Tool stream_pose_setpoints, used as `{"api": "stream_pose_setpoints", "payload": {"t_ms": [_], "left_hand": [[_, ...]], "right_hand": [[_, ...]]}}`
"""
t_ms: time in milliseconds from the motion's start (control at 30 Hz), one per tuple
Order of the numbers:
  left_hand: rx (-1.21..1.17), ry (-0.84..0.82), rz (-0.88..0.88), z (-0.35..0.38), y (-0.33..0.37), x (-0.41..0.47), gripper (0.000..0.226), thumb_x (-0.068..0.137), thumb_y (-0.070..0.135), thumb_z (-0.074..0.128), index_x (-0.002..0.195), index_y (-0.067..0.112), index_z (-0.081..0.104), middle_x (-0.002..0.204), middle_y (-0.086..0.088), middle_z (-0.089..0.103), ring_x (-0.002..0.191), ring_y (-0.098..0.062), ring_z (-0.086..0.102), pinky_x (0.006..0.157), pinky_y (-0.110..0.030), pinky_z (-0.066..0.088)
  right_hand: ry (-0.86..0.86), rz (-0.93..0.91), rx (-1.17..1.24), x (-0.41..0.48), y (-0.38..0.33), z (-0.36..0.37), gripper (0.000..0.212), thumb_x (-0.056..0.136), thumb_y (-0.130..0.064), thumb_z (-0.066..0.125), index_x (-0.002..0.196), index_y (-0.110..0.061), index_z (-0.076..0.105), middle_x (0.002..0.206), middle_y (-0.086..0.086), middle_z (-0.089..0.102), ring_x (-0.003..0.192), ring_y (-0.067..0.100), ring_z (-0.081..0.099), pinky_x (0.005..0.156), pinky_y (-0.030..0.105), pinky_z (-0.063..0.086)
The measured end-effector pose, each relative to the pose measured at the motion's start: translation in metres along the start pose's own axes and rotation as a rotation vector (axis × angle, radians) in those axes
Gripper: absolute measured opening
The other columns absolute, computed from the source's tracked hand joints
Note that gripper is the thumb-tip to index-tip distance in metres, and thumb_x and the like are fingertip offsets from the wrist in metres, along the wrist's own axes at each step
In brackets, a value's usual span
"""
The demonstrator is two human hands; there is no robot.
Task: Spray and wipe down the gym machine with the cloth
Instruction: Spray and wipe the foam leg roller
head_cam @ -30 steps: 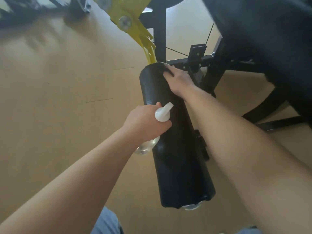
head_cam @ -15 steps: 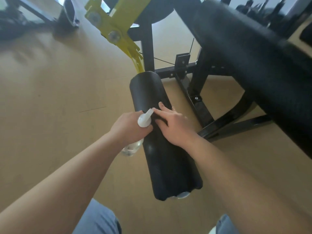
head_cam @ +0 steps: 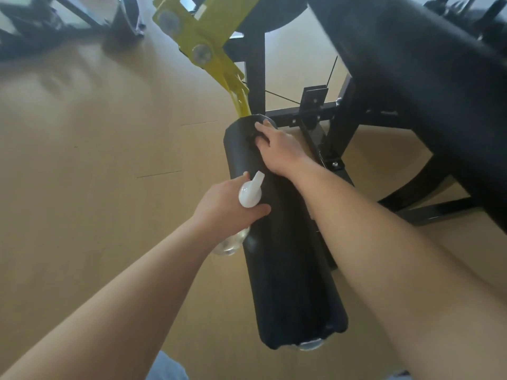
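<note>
Spray bottle [head_cam: 248, 197]: clear body, white trigger head, left hand [head_cam: 227, 207] wrapped tight round its neck. The hand hides most of the body; the contents look colourless, level unreadable. The bottle sits against the left flank of the black roller pad [head_cam: 288, 270]. Beyond that grip, the right hand [head_cam: 282, 152] lies on the pad's far end over a dark bunched shape, probably the cloth [head_cam: 256, 137]; dark on dark, so cannot tell whether the fingers clasp it or merely press. A yellow bracket [head_cam: 197, 37], blurred, meets the pad just past the right hand.
</note>
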State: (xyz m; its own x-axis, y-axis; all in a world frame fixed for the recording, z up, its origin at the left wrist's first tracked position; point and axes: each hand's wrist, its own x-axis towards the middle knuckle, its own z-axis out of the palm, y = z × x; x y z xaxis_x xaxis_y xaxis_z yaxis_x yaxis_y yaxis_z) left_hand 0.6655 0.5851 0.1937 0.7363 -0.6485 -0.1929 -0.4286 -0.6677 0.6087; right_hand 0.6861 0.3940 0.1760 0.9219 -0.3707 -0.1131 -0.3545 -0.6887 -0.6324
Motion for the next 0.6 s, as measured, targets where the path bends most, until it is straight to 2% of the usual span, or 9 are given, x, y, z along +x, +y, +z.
{"api": "stream_pose_setpoints", "payload": {"t_ms": [67,133,300,433,600], "left_hand": [[-0.015,0.001,-0.025,0.002,-0.002,0.002,0.035,0.086,0.049,0.076,0.078,0.034,0.045,0.079,0.013,0.056,0.074,-0.013,0.055,0.062,-0.027,0.037],[-0.033,-0.004,-0.061,0.003,-0.003,0.002,0.033,0.086,0.049,0.076,0.085,0.033,0.048,0.081,0.012,0.056,0.074,-0.013,0.055,0.062,-0.026,0.037],[-0.081,0.001,-0.068,0.000,-0.012,0.002,0.030,0.083,0.048,0.079,0.093,0.029,0.058,0.090,0.008,0.064,0.084,-0.018,0.062,0.072,-0.034,0.048],[-0.208,-0.016,-0.078,0.002,-0.027,-0.007,0.026,0.084,0.039,0.081,0.097,0.023,0.065,0.090,0.006,0.069,0.081,-0.014,0.062,0.068,-0.031,0.046],[-0.325,0.018,-0.068,0.000,-0.029,-0.018,0.023,0.084,0.029,0.081,0.100,0.022,0.067,0.093,0.002,0.072,0.085,-0.018,0.065,0.074,-0.033,0.049]], "right_hand": [[-0.003,0.033,0.078,0.015,0.000,-0.007,0.050,0.113,-0.035,0.039,0.162,-0.028,0.037,0.173,-0.003,0.023,0.157,0.028,0.026,0.125,0.038,0.022],[-0.005,0.066,0.101,0.021,-0.001,-0.010,0.049,0.113,-0.037,0.036,0.162,-0.031,0.036,0.173,-0.001,0.020,0.157,0.028,0.027,0.124,0.036,0.022],[0.005,-0.026,0.005,-0.011,0.004,-0.002,0.046,0.112,-0.037,0.039,0.158,-0.038,0.042,0.170,0.004,0.031,0.151,0.035,0.038,0.121,0.044,0.032],[0.004,-0.097,-0.047,-0.061,0.013,0.008,0.044,0.109,-0.033,0.046,0.152,-0.041,0.049,0.170,0.000,0.031,0.153,0.037,0.034,0.125,0.050,0.030],[-0.015,-0.105,-0.116,-0.107,0.002,0.015,0.045,0.110,-0.030,0.046,0.154,-0.040,0.047,0.170,-0.003,0.031,0.154,0.045,0.026,0.122,0.053,0.028]]}}
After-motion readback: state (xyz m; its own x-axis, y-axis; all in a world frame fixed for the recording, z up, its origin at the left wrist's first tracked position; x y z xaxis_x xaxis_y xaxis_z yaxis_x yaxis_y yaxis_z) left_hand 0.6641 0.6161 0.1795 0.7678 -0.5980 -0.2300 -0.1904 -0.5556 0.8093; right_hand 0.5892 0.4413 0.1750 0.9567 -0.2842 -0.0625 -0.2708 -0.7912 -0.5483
